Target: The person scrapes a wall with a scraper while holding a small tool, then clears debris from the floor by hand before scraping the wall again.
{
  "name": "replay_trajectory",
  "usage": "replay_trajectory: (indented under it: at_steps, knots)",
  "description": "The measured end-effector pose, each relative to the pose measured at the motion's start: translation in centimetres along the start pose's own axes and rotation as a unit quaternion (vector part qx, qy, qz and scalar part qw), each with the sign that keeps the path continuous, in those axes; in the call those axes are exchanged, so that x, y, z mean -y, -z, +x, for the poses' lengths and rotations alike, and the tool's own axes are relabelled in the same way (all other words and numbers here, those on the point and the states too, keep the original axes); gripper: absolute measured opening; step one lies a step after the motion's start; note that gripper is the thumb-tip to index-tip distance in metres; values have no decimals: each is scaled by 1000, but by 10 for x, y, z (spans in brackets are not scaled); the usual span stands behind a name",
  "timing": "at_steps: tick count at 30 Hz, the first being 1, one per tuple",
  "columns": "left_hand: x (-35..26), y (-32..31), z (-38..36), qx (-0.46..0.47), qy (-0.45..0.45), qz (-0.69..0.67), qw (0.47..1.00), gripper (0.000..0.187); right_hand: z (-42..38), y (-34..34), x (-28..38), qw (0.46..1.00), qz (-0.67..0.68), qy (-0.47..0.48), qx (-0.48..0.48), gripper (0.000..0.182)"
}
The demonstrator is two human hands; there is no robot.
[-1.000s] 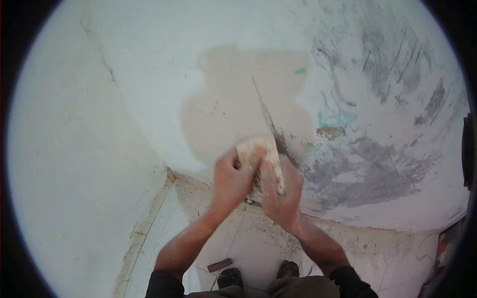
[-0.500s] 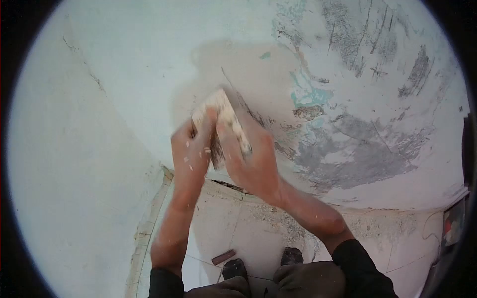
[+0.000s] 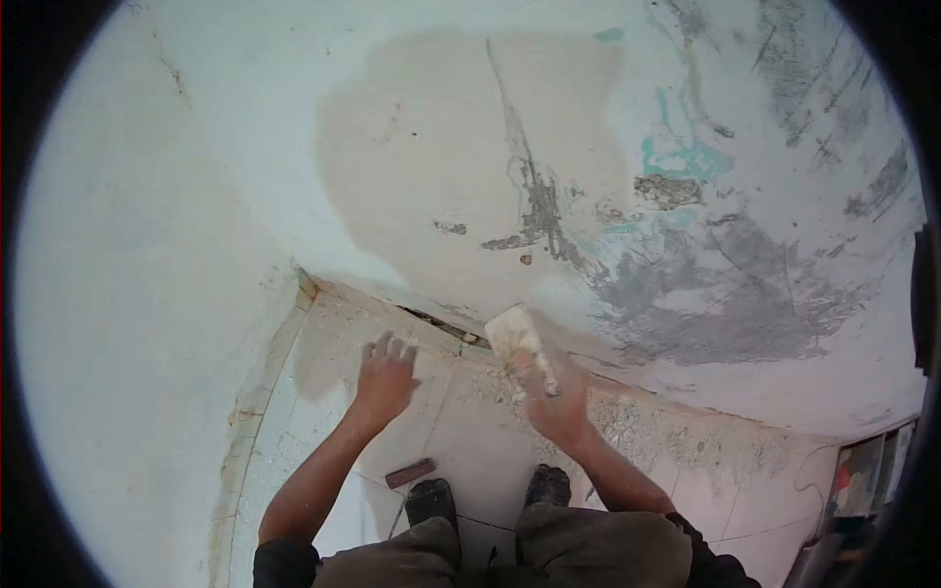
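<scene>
My right hand (image 3: 561, 407) grips a flat, pale rectangular tool (image 3: 520, 338) caked with whitish dust. The thumb lies along its face; its exact kind is unclear. It overlaps the foot of the wall in this view. My left hand (image 3: 385, 380) hovers away from it, over the floor strip beside the wall, fingers spread and holding nothing. In front of me the wall (image 3: 421, 186) shows a beige patch with a dark vertical crack and scraped spots.
Rubble and dust (image 3: 686, 441) lie along the wall base, where a dark gap (image 3: 446, 328) opens. A reddish-brown block (image 3: 410, 472) rests on the tiled floor near my feet (image 3: 431, 502). Another wall (image 3: 127, 323) rises at left; a shelf-like unit (image 3: 867, 480) stands at right.
My left hand has let go of the pale tool and moved down, opening its fingers. My right hand has carried the tool down and right, off the beige patch.
</scene>
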State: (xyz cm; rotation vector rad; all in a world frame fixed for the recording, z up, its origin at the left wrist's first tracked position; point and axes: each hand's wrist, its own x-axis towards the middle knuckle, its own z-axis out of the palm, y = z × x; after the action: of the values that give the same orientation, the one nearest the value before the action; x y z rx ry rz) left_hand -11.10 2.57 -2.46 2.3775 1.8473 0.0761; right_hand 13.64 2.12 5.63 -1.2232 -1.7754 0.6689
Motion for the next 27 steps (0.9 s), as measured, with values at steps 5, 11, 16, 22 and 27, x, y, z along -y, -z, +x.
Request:
replay_trajectory:
  at_steps: [5,11,16,22,27]
  knots:
    - [-64,64,25,33,-41,-513,857,36,25,8,20,982,89,79,-150,20]
    - [-102,132,44,-42,-11,-604,796,35,56,18,41,982,114,83,-128,23]
    - [-106,137,45,-110,-2,-526,844,26,46,12,42,962,194,45,-189,19]
    - [-113,164,53,-196,8,-640,743,26,74,36,62,913,-135,320,-215,16]
    - [-105,161,52,-169,47,-586,791,29,68,23,68,962,193,99,-165,14]
